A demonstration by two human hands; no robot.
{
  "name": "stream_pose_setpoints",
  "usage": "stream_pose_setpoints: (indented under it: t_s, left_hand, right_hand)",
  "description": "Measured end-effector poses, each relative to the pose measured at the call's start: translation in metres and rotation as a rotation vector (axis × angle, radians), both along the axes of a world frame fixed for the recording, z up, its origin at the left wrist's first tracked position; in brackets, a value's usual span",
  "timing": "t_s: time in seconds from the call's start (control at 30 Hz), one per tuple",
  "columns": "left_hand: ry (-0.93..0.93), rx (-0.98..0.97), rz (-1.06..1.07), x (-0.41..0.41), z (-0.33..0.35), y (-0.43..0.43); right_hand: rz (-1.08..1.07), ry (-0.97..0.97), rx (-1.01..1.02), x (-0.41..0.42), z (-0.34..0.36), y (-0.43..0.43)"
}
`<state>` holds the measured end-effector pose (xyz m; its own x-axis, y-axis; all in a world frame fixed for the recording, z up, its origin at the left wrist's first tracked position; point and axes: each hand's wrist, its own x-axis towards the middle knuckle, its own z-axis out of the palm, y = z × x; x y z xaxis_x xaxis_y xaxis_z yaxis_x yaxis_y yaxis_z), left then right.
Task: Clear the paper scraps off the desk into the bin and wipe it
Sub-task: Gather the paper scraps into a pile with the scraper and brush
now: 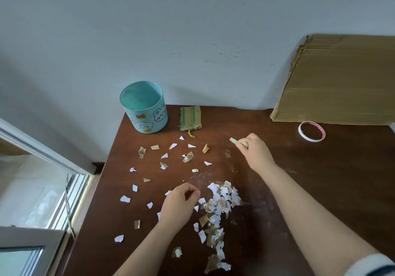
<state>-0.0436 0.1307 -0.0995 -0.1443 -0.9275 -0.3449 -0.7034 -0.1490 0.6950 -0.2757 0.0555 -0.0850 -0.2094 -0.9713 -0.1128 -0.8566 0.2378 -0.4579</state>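
The paper scraps (220, 203) lie heaped on the table (299, 190) just right of the left hand (181, 203), with loose bits scattered beyond it; its fingers are curled, though whether they pinch anything I cannot tell. The right hand (255, 151) pinches a green scrap (233, 140) farther back; the bin (143, 106) and cloth (190, 118) sit at the far edge, apart from both hands.
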Motion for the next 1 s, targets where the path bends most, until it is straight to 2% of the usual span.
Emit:
stream_pose_setpoints:
  t_s: [0.23, 0.33, 0.63, 1.0]
  left_hand:
    - [-0.011, -0.017, -0.008, 0.007, -0.003, 0.002]
    - [-0.009, -0.022, -0.036, 0.005, -0.003, 0.003]
    - [-0.072, -0.117, -0.229, -0.008, -0.003, -0.008]
    - [-0.188, -0.146, -0.368, -0.071, -0.014, -0.067]
  right_hand:
    - [0.266, -0.034, 0.072, 0.052, -0.013, 0.036]
    - [0.266, -0.086, 0.040, 0.052, -0.005, 0.051]
    - [-0.197, -0.431, -0.266, 0.025, 0.011, 0.082]
    - [-0.568, -0.853, -0.267, -0.015, -0.016, 0.058]
